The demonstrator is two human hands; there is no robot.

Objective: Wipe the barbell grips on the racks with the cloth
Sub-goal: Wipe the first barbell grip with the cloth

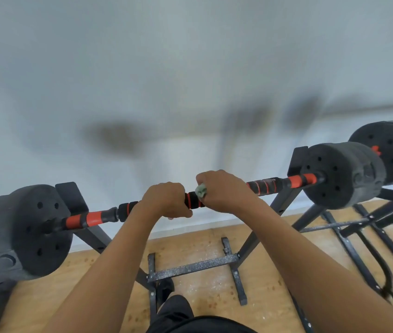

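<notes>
The black and orange foam grip (191, 200) sits at the middle of the barbell (265, 185), showing only in the short gap between the two sets of fingers, and the bar lies across the rack (191, 267) in front of the person. The pale green cloth (201, 190) is bunched inside the right hand (224, 191), whose fingers curl over the bar and pinch the cloth against it, so only a small crumpled tuft pokes out on the thumb side. Just beside it, the left hand (166, 200) grips the bar from above, fingers wrapped round and knuckles up. Out past the left fingers the bar runs through more black and orange bands to the left weight (39, 234); out past the right fingers it runs the same way to the right weight (339, 175). Behind that weight, further from the right fingers, hangs a blurred second barbell (389, 145). Below the hands lie the wooden floor (202, 292) and a dark shoe (166, 288); beyond the fingertips stands a pale wall (190, 68)
</notes>
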